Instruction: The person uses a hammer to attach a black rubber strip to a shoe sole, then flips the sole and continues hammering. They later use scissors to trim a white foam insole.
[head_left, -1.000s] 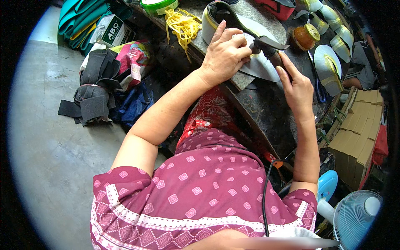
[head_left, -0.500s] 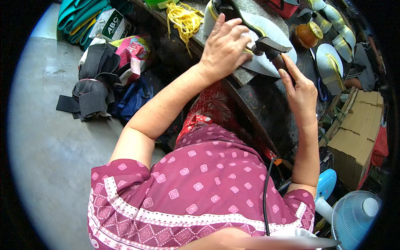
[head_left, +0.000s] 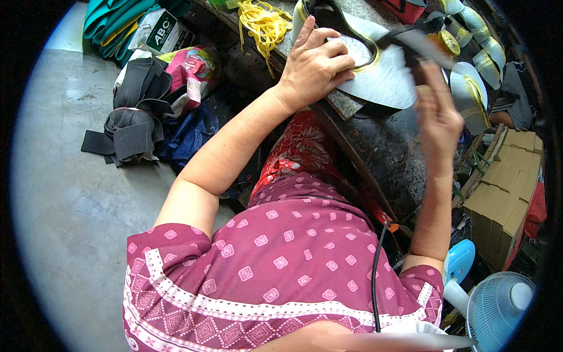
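Observation:
On the workbench lies a pale grey sole with yellowish glue marks. A black curved strip runs along its inner edge. My left hand rests over the sole with bent fingers, gripping it near the strip, its thumb tip beside the strip's end. My right hand is closed round the handle of a hammer. Both hand and hammer are smeared by motion. The hammer head is raised to the right of the strip, apart from it. What lies beneath my left fingers is hidden.
Yellow cords lie on the bench to the left. Several glue-streaked soles and an amber jar stand at right. Cardboard and a fan are lower right. Black fabric pieces sit on the floor at left.
My right hand has swung the hammer up and to the right, away from the black strip. My left hand stays nearly where it was on the sole.

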`<state>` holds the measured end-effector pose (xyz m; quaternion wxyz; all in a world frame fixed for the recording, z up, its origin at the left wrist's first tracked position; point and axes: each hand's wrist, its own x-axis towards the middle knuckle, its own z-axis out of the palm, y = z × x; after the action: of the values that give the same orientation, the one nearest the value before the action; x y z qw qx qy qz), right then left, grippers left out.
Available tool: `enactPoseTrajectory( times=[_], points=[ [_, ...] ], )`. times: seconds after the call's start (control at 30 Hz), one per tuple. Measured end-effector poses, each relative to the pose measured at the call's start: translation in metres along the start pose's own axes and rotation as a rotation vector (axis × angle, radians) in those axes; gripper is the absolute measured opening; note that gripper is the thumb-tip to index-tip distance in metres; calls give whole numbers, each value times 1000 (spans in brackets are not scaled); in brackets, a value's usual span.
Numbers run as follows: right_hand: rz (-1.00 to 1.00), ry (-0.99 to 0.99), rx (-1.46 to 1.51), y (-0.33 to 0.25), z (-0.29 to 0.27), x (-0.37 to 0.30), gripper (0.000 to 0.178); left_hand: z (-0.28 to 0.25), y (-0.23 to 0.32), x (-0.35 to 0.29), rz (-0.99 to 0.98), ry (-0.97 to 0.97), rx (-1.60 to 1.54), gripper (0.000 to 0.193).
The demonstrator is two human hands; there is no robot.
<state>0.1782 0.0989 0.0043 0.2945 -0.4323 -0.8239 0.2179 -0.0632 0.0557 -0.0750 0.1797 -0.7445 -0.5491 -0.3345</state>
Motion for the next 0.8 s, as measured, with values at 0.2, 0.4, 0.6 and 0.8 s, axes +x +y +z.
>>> enactPoseTrajectory(
  times=[0.2, 0.4, 0.6, 0.8],
  points=[
    [-101, -68, -155, 7, 1, -6, 36, 1, -1, -1, 2, 30, -19, 17],
    [-4, 56, 193, 18, 2, -12, 40, 1, 2, -1, 0, 35, -1, 18],
    [40, -107, -144, 32, 22, -20, 39, -19, 2, 17, 114, -42, 151, 23],
    [88, -129, 31, 32, -1, -8, 38, -33, 17, 41, 38, -352, 63, 7]
  ],
)
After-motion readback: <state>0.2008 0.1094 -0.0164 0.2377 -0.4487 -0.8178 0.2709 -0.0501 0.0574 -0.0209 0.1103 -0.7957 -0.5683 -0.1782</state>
